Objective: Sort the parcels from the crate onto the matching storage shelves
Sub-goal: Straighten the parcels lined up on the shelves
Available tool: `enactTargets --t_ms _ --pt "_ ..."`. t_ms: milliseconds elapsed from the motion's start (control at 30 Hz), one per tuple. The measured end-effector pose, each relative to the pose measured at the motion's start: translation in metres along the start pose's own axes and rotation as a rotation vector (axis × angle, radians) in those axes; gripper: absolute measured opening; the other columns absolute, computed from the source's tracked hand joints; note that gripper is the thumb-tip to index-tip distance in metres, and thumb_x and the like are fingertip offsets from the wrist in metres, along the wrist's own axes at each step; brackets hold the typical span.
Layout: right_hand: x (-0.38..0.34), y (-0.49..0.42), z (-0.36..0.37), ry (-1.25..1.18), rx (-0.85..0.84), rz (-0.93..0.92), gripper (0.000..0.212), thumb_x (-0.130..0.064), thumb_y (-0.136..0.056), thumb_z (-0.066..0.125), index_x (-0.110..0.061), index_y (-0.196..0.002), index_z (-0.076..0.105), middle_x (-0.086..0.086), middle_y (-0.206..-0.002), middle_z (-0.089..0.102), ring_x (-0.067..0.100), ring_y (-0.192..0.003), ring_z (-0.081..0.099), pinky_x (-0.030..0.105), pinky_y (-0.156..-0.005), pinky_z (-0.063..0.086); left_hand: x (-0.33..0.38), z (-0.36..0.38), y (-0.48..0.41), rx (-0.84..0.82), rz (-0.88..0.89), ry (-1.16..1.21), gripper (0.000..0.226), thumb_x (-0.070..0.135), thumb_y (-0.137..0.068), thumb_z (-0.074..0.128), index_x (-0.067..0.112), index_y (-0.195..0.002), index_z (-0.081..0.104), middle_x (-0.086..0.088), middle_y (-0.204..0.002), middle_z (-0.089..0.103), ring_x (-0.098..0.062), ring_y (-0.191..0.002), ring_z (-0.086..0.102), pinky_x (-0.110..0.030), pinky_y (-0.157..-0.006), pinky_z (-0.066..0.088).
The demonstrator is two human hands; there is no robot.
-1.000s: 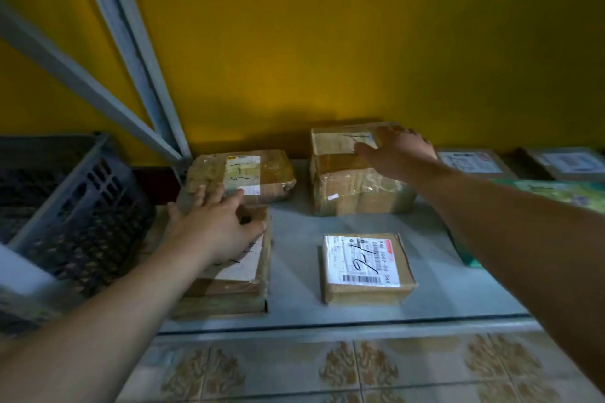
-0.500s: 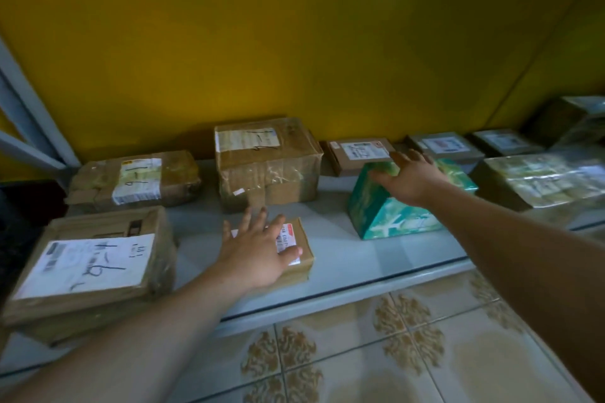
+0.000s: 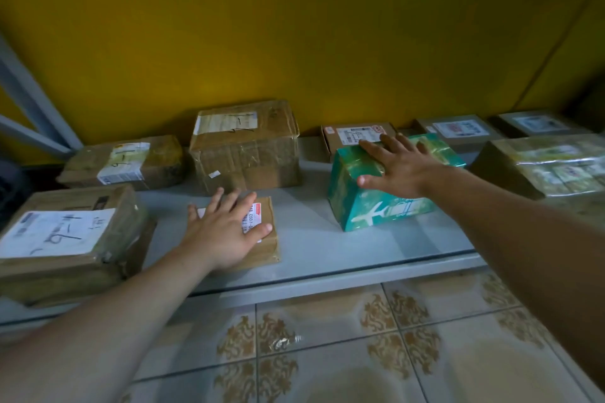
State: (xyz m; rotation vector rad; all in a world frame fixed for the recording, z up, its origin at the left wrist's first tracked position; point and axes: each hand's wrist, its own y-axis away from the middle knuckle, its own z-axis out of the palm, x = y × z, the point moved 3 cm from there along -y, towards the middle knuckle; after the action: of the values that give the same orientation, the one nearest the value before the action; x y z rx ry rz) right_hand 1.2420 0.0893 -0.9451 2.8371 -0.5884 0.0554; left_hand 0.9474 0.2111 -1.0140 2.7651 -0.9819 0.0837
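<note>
Currently, head view only: looking down onto a low pale shelf (image 3: 327, 249) against a yellow wall. Resting the left hand (image 3: 226, 232) flat, fingers spread wide, on a small flat brown parcel (image 3: 266, 250) near the shelf's front edge, covering most of its label. Laying the right hand (image 3: 401, 168), likewise wide and gripping nothing, on top of a green box (image 3: 376, 211) wrapped in glossy film, further right. Noting a tall taped carton (image 3: 245, 154) behind and between the two, a low brown carton (image 3: 347, 137) just behind the green box, and a large parcel (image 3: 65, 239) with a handwritten label at far left. Seeing no crate clearly.

Judging the step as checking or nudging parcels already shelved. Possible trouble:
- Dragging the small parcel forward under a flat palm and tipping it off the lip onto the tiled floor (image 3: 327, 353).
- Slipping on the green box's slick film, with no fingers curled round it.
- Shoving that box back into the carton behind.
- Misreading a marking in the dim light, with the label hidden under the palm, and so shelving wrongly.
</note>
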Motion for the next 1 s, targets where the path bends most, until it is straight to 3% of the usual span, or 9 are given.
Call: enactTargets --t_ms 100,267,467,600,767,1000 --pt "0.003 0.002 -0.002 0.057 -0.032 -0.027 0.111 -0.098 -0.058 0.011 -0.044 -0.151 -0.018 0.008 -0.165 -0.010 0.037 -0.151 -0.006 0.062 -0.116 0.004 -0.002 -0.001 -0.001 0.007 -0.004 0.003 0.075 0.073 -0.088 0.021 0.041 -0.153 0.002 0.009 -0.163 -0.002 -0.018 -0.149 -0.006 -0.059 -0.116 0.003" --pt "-0.001 0.012 -0.003 0.164 -0.021 -0.053 0.115 -0.099 -0.064 0.031 -0.042 -0.152 -0.017 0.008 -0.165 0.003 0.041 -0.149 0.007 0.065 -0.114 0.017 -0.001 -0.001 0.000 0.007 -0.013 -0.011 0.072 0.070 -0.091 0.023 0.041 -0.153 0.001 0.009 -0.163 -0.005 -0.016 -0.149 -0.007 -0.058 -0.116 0.002" --pt "-0.005 0.038 0.006 0.152 0.072 -0.055 0.113 -0.101 -0.061 0.025 -0.044 -0.153 -0.007 0.007 -0.158 0.023 0.037 -0.143 0.023 0.059 -0.111 0.029 -0.001 -0.002 0.000 -0.022 -0.020 -0.022 0.071 0.069 -0.092 0.021 0.040 -0.152 -0.001 0.009 -0.163 -0.007 -0.018 -0.149 -0.010 -0.059 -0.116 0.000" --pt "-0.006 0.047 0.012 0.134 0.084 -0.047 0.112 -0.100 -0.062 0.025 -0.043 -0.152 -0.011 0.007 -0.159 0.019 0.036 -0.145 0.018 0.060 -0.112 0.025 0.010 -0.010 -0.007 -0.049 -0.080 0.000 0.072 0.068 -0.092 0.030 0.038 -0.153 0.006 0.008 -0.163 -0.003 -0.019 -0.149 -0.008 -0.061 -0.115 0.000" --pt "-0.004 0.047 0.004 -0.041 0.044 -0.079 0.111 -0.100 -0.060 0.007 -0.042 -0.155 -0.003 0.006 -0.165 0.005 0.032 -0.151 -0.005 0.063 -0.118 0.001 0.032 -0.006 -0.015 -0.015 -0.119 0.016 0.073 0.074 -0.088 0.023 0.042 -0.152 0.008 0.008 -0.163 0.004 -0.023 -0.150 -0.003 -0.065 -0.114 0.001" --pt "0.027 -0.030 -0.026 -0.308 0.062 -0.007 0.086 -0.083 -0.086 0.019 -0.036 -0.158 0.008 0.006 -0.166 0.005 0.034 -0.151 0.003 0.056 -0.119 0.010 0.033 -0.003 -0.015 0.023 -0.161 0.001 0.064 0.066 -0.092 0.028 0.044 -0.150 0.013 0.012 -0.161 0.011 -0.018 -0.149 0.005 -0.061 -0.114 0.002"
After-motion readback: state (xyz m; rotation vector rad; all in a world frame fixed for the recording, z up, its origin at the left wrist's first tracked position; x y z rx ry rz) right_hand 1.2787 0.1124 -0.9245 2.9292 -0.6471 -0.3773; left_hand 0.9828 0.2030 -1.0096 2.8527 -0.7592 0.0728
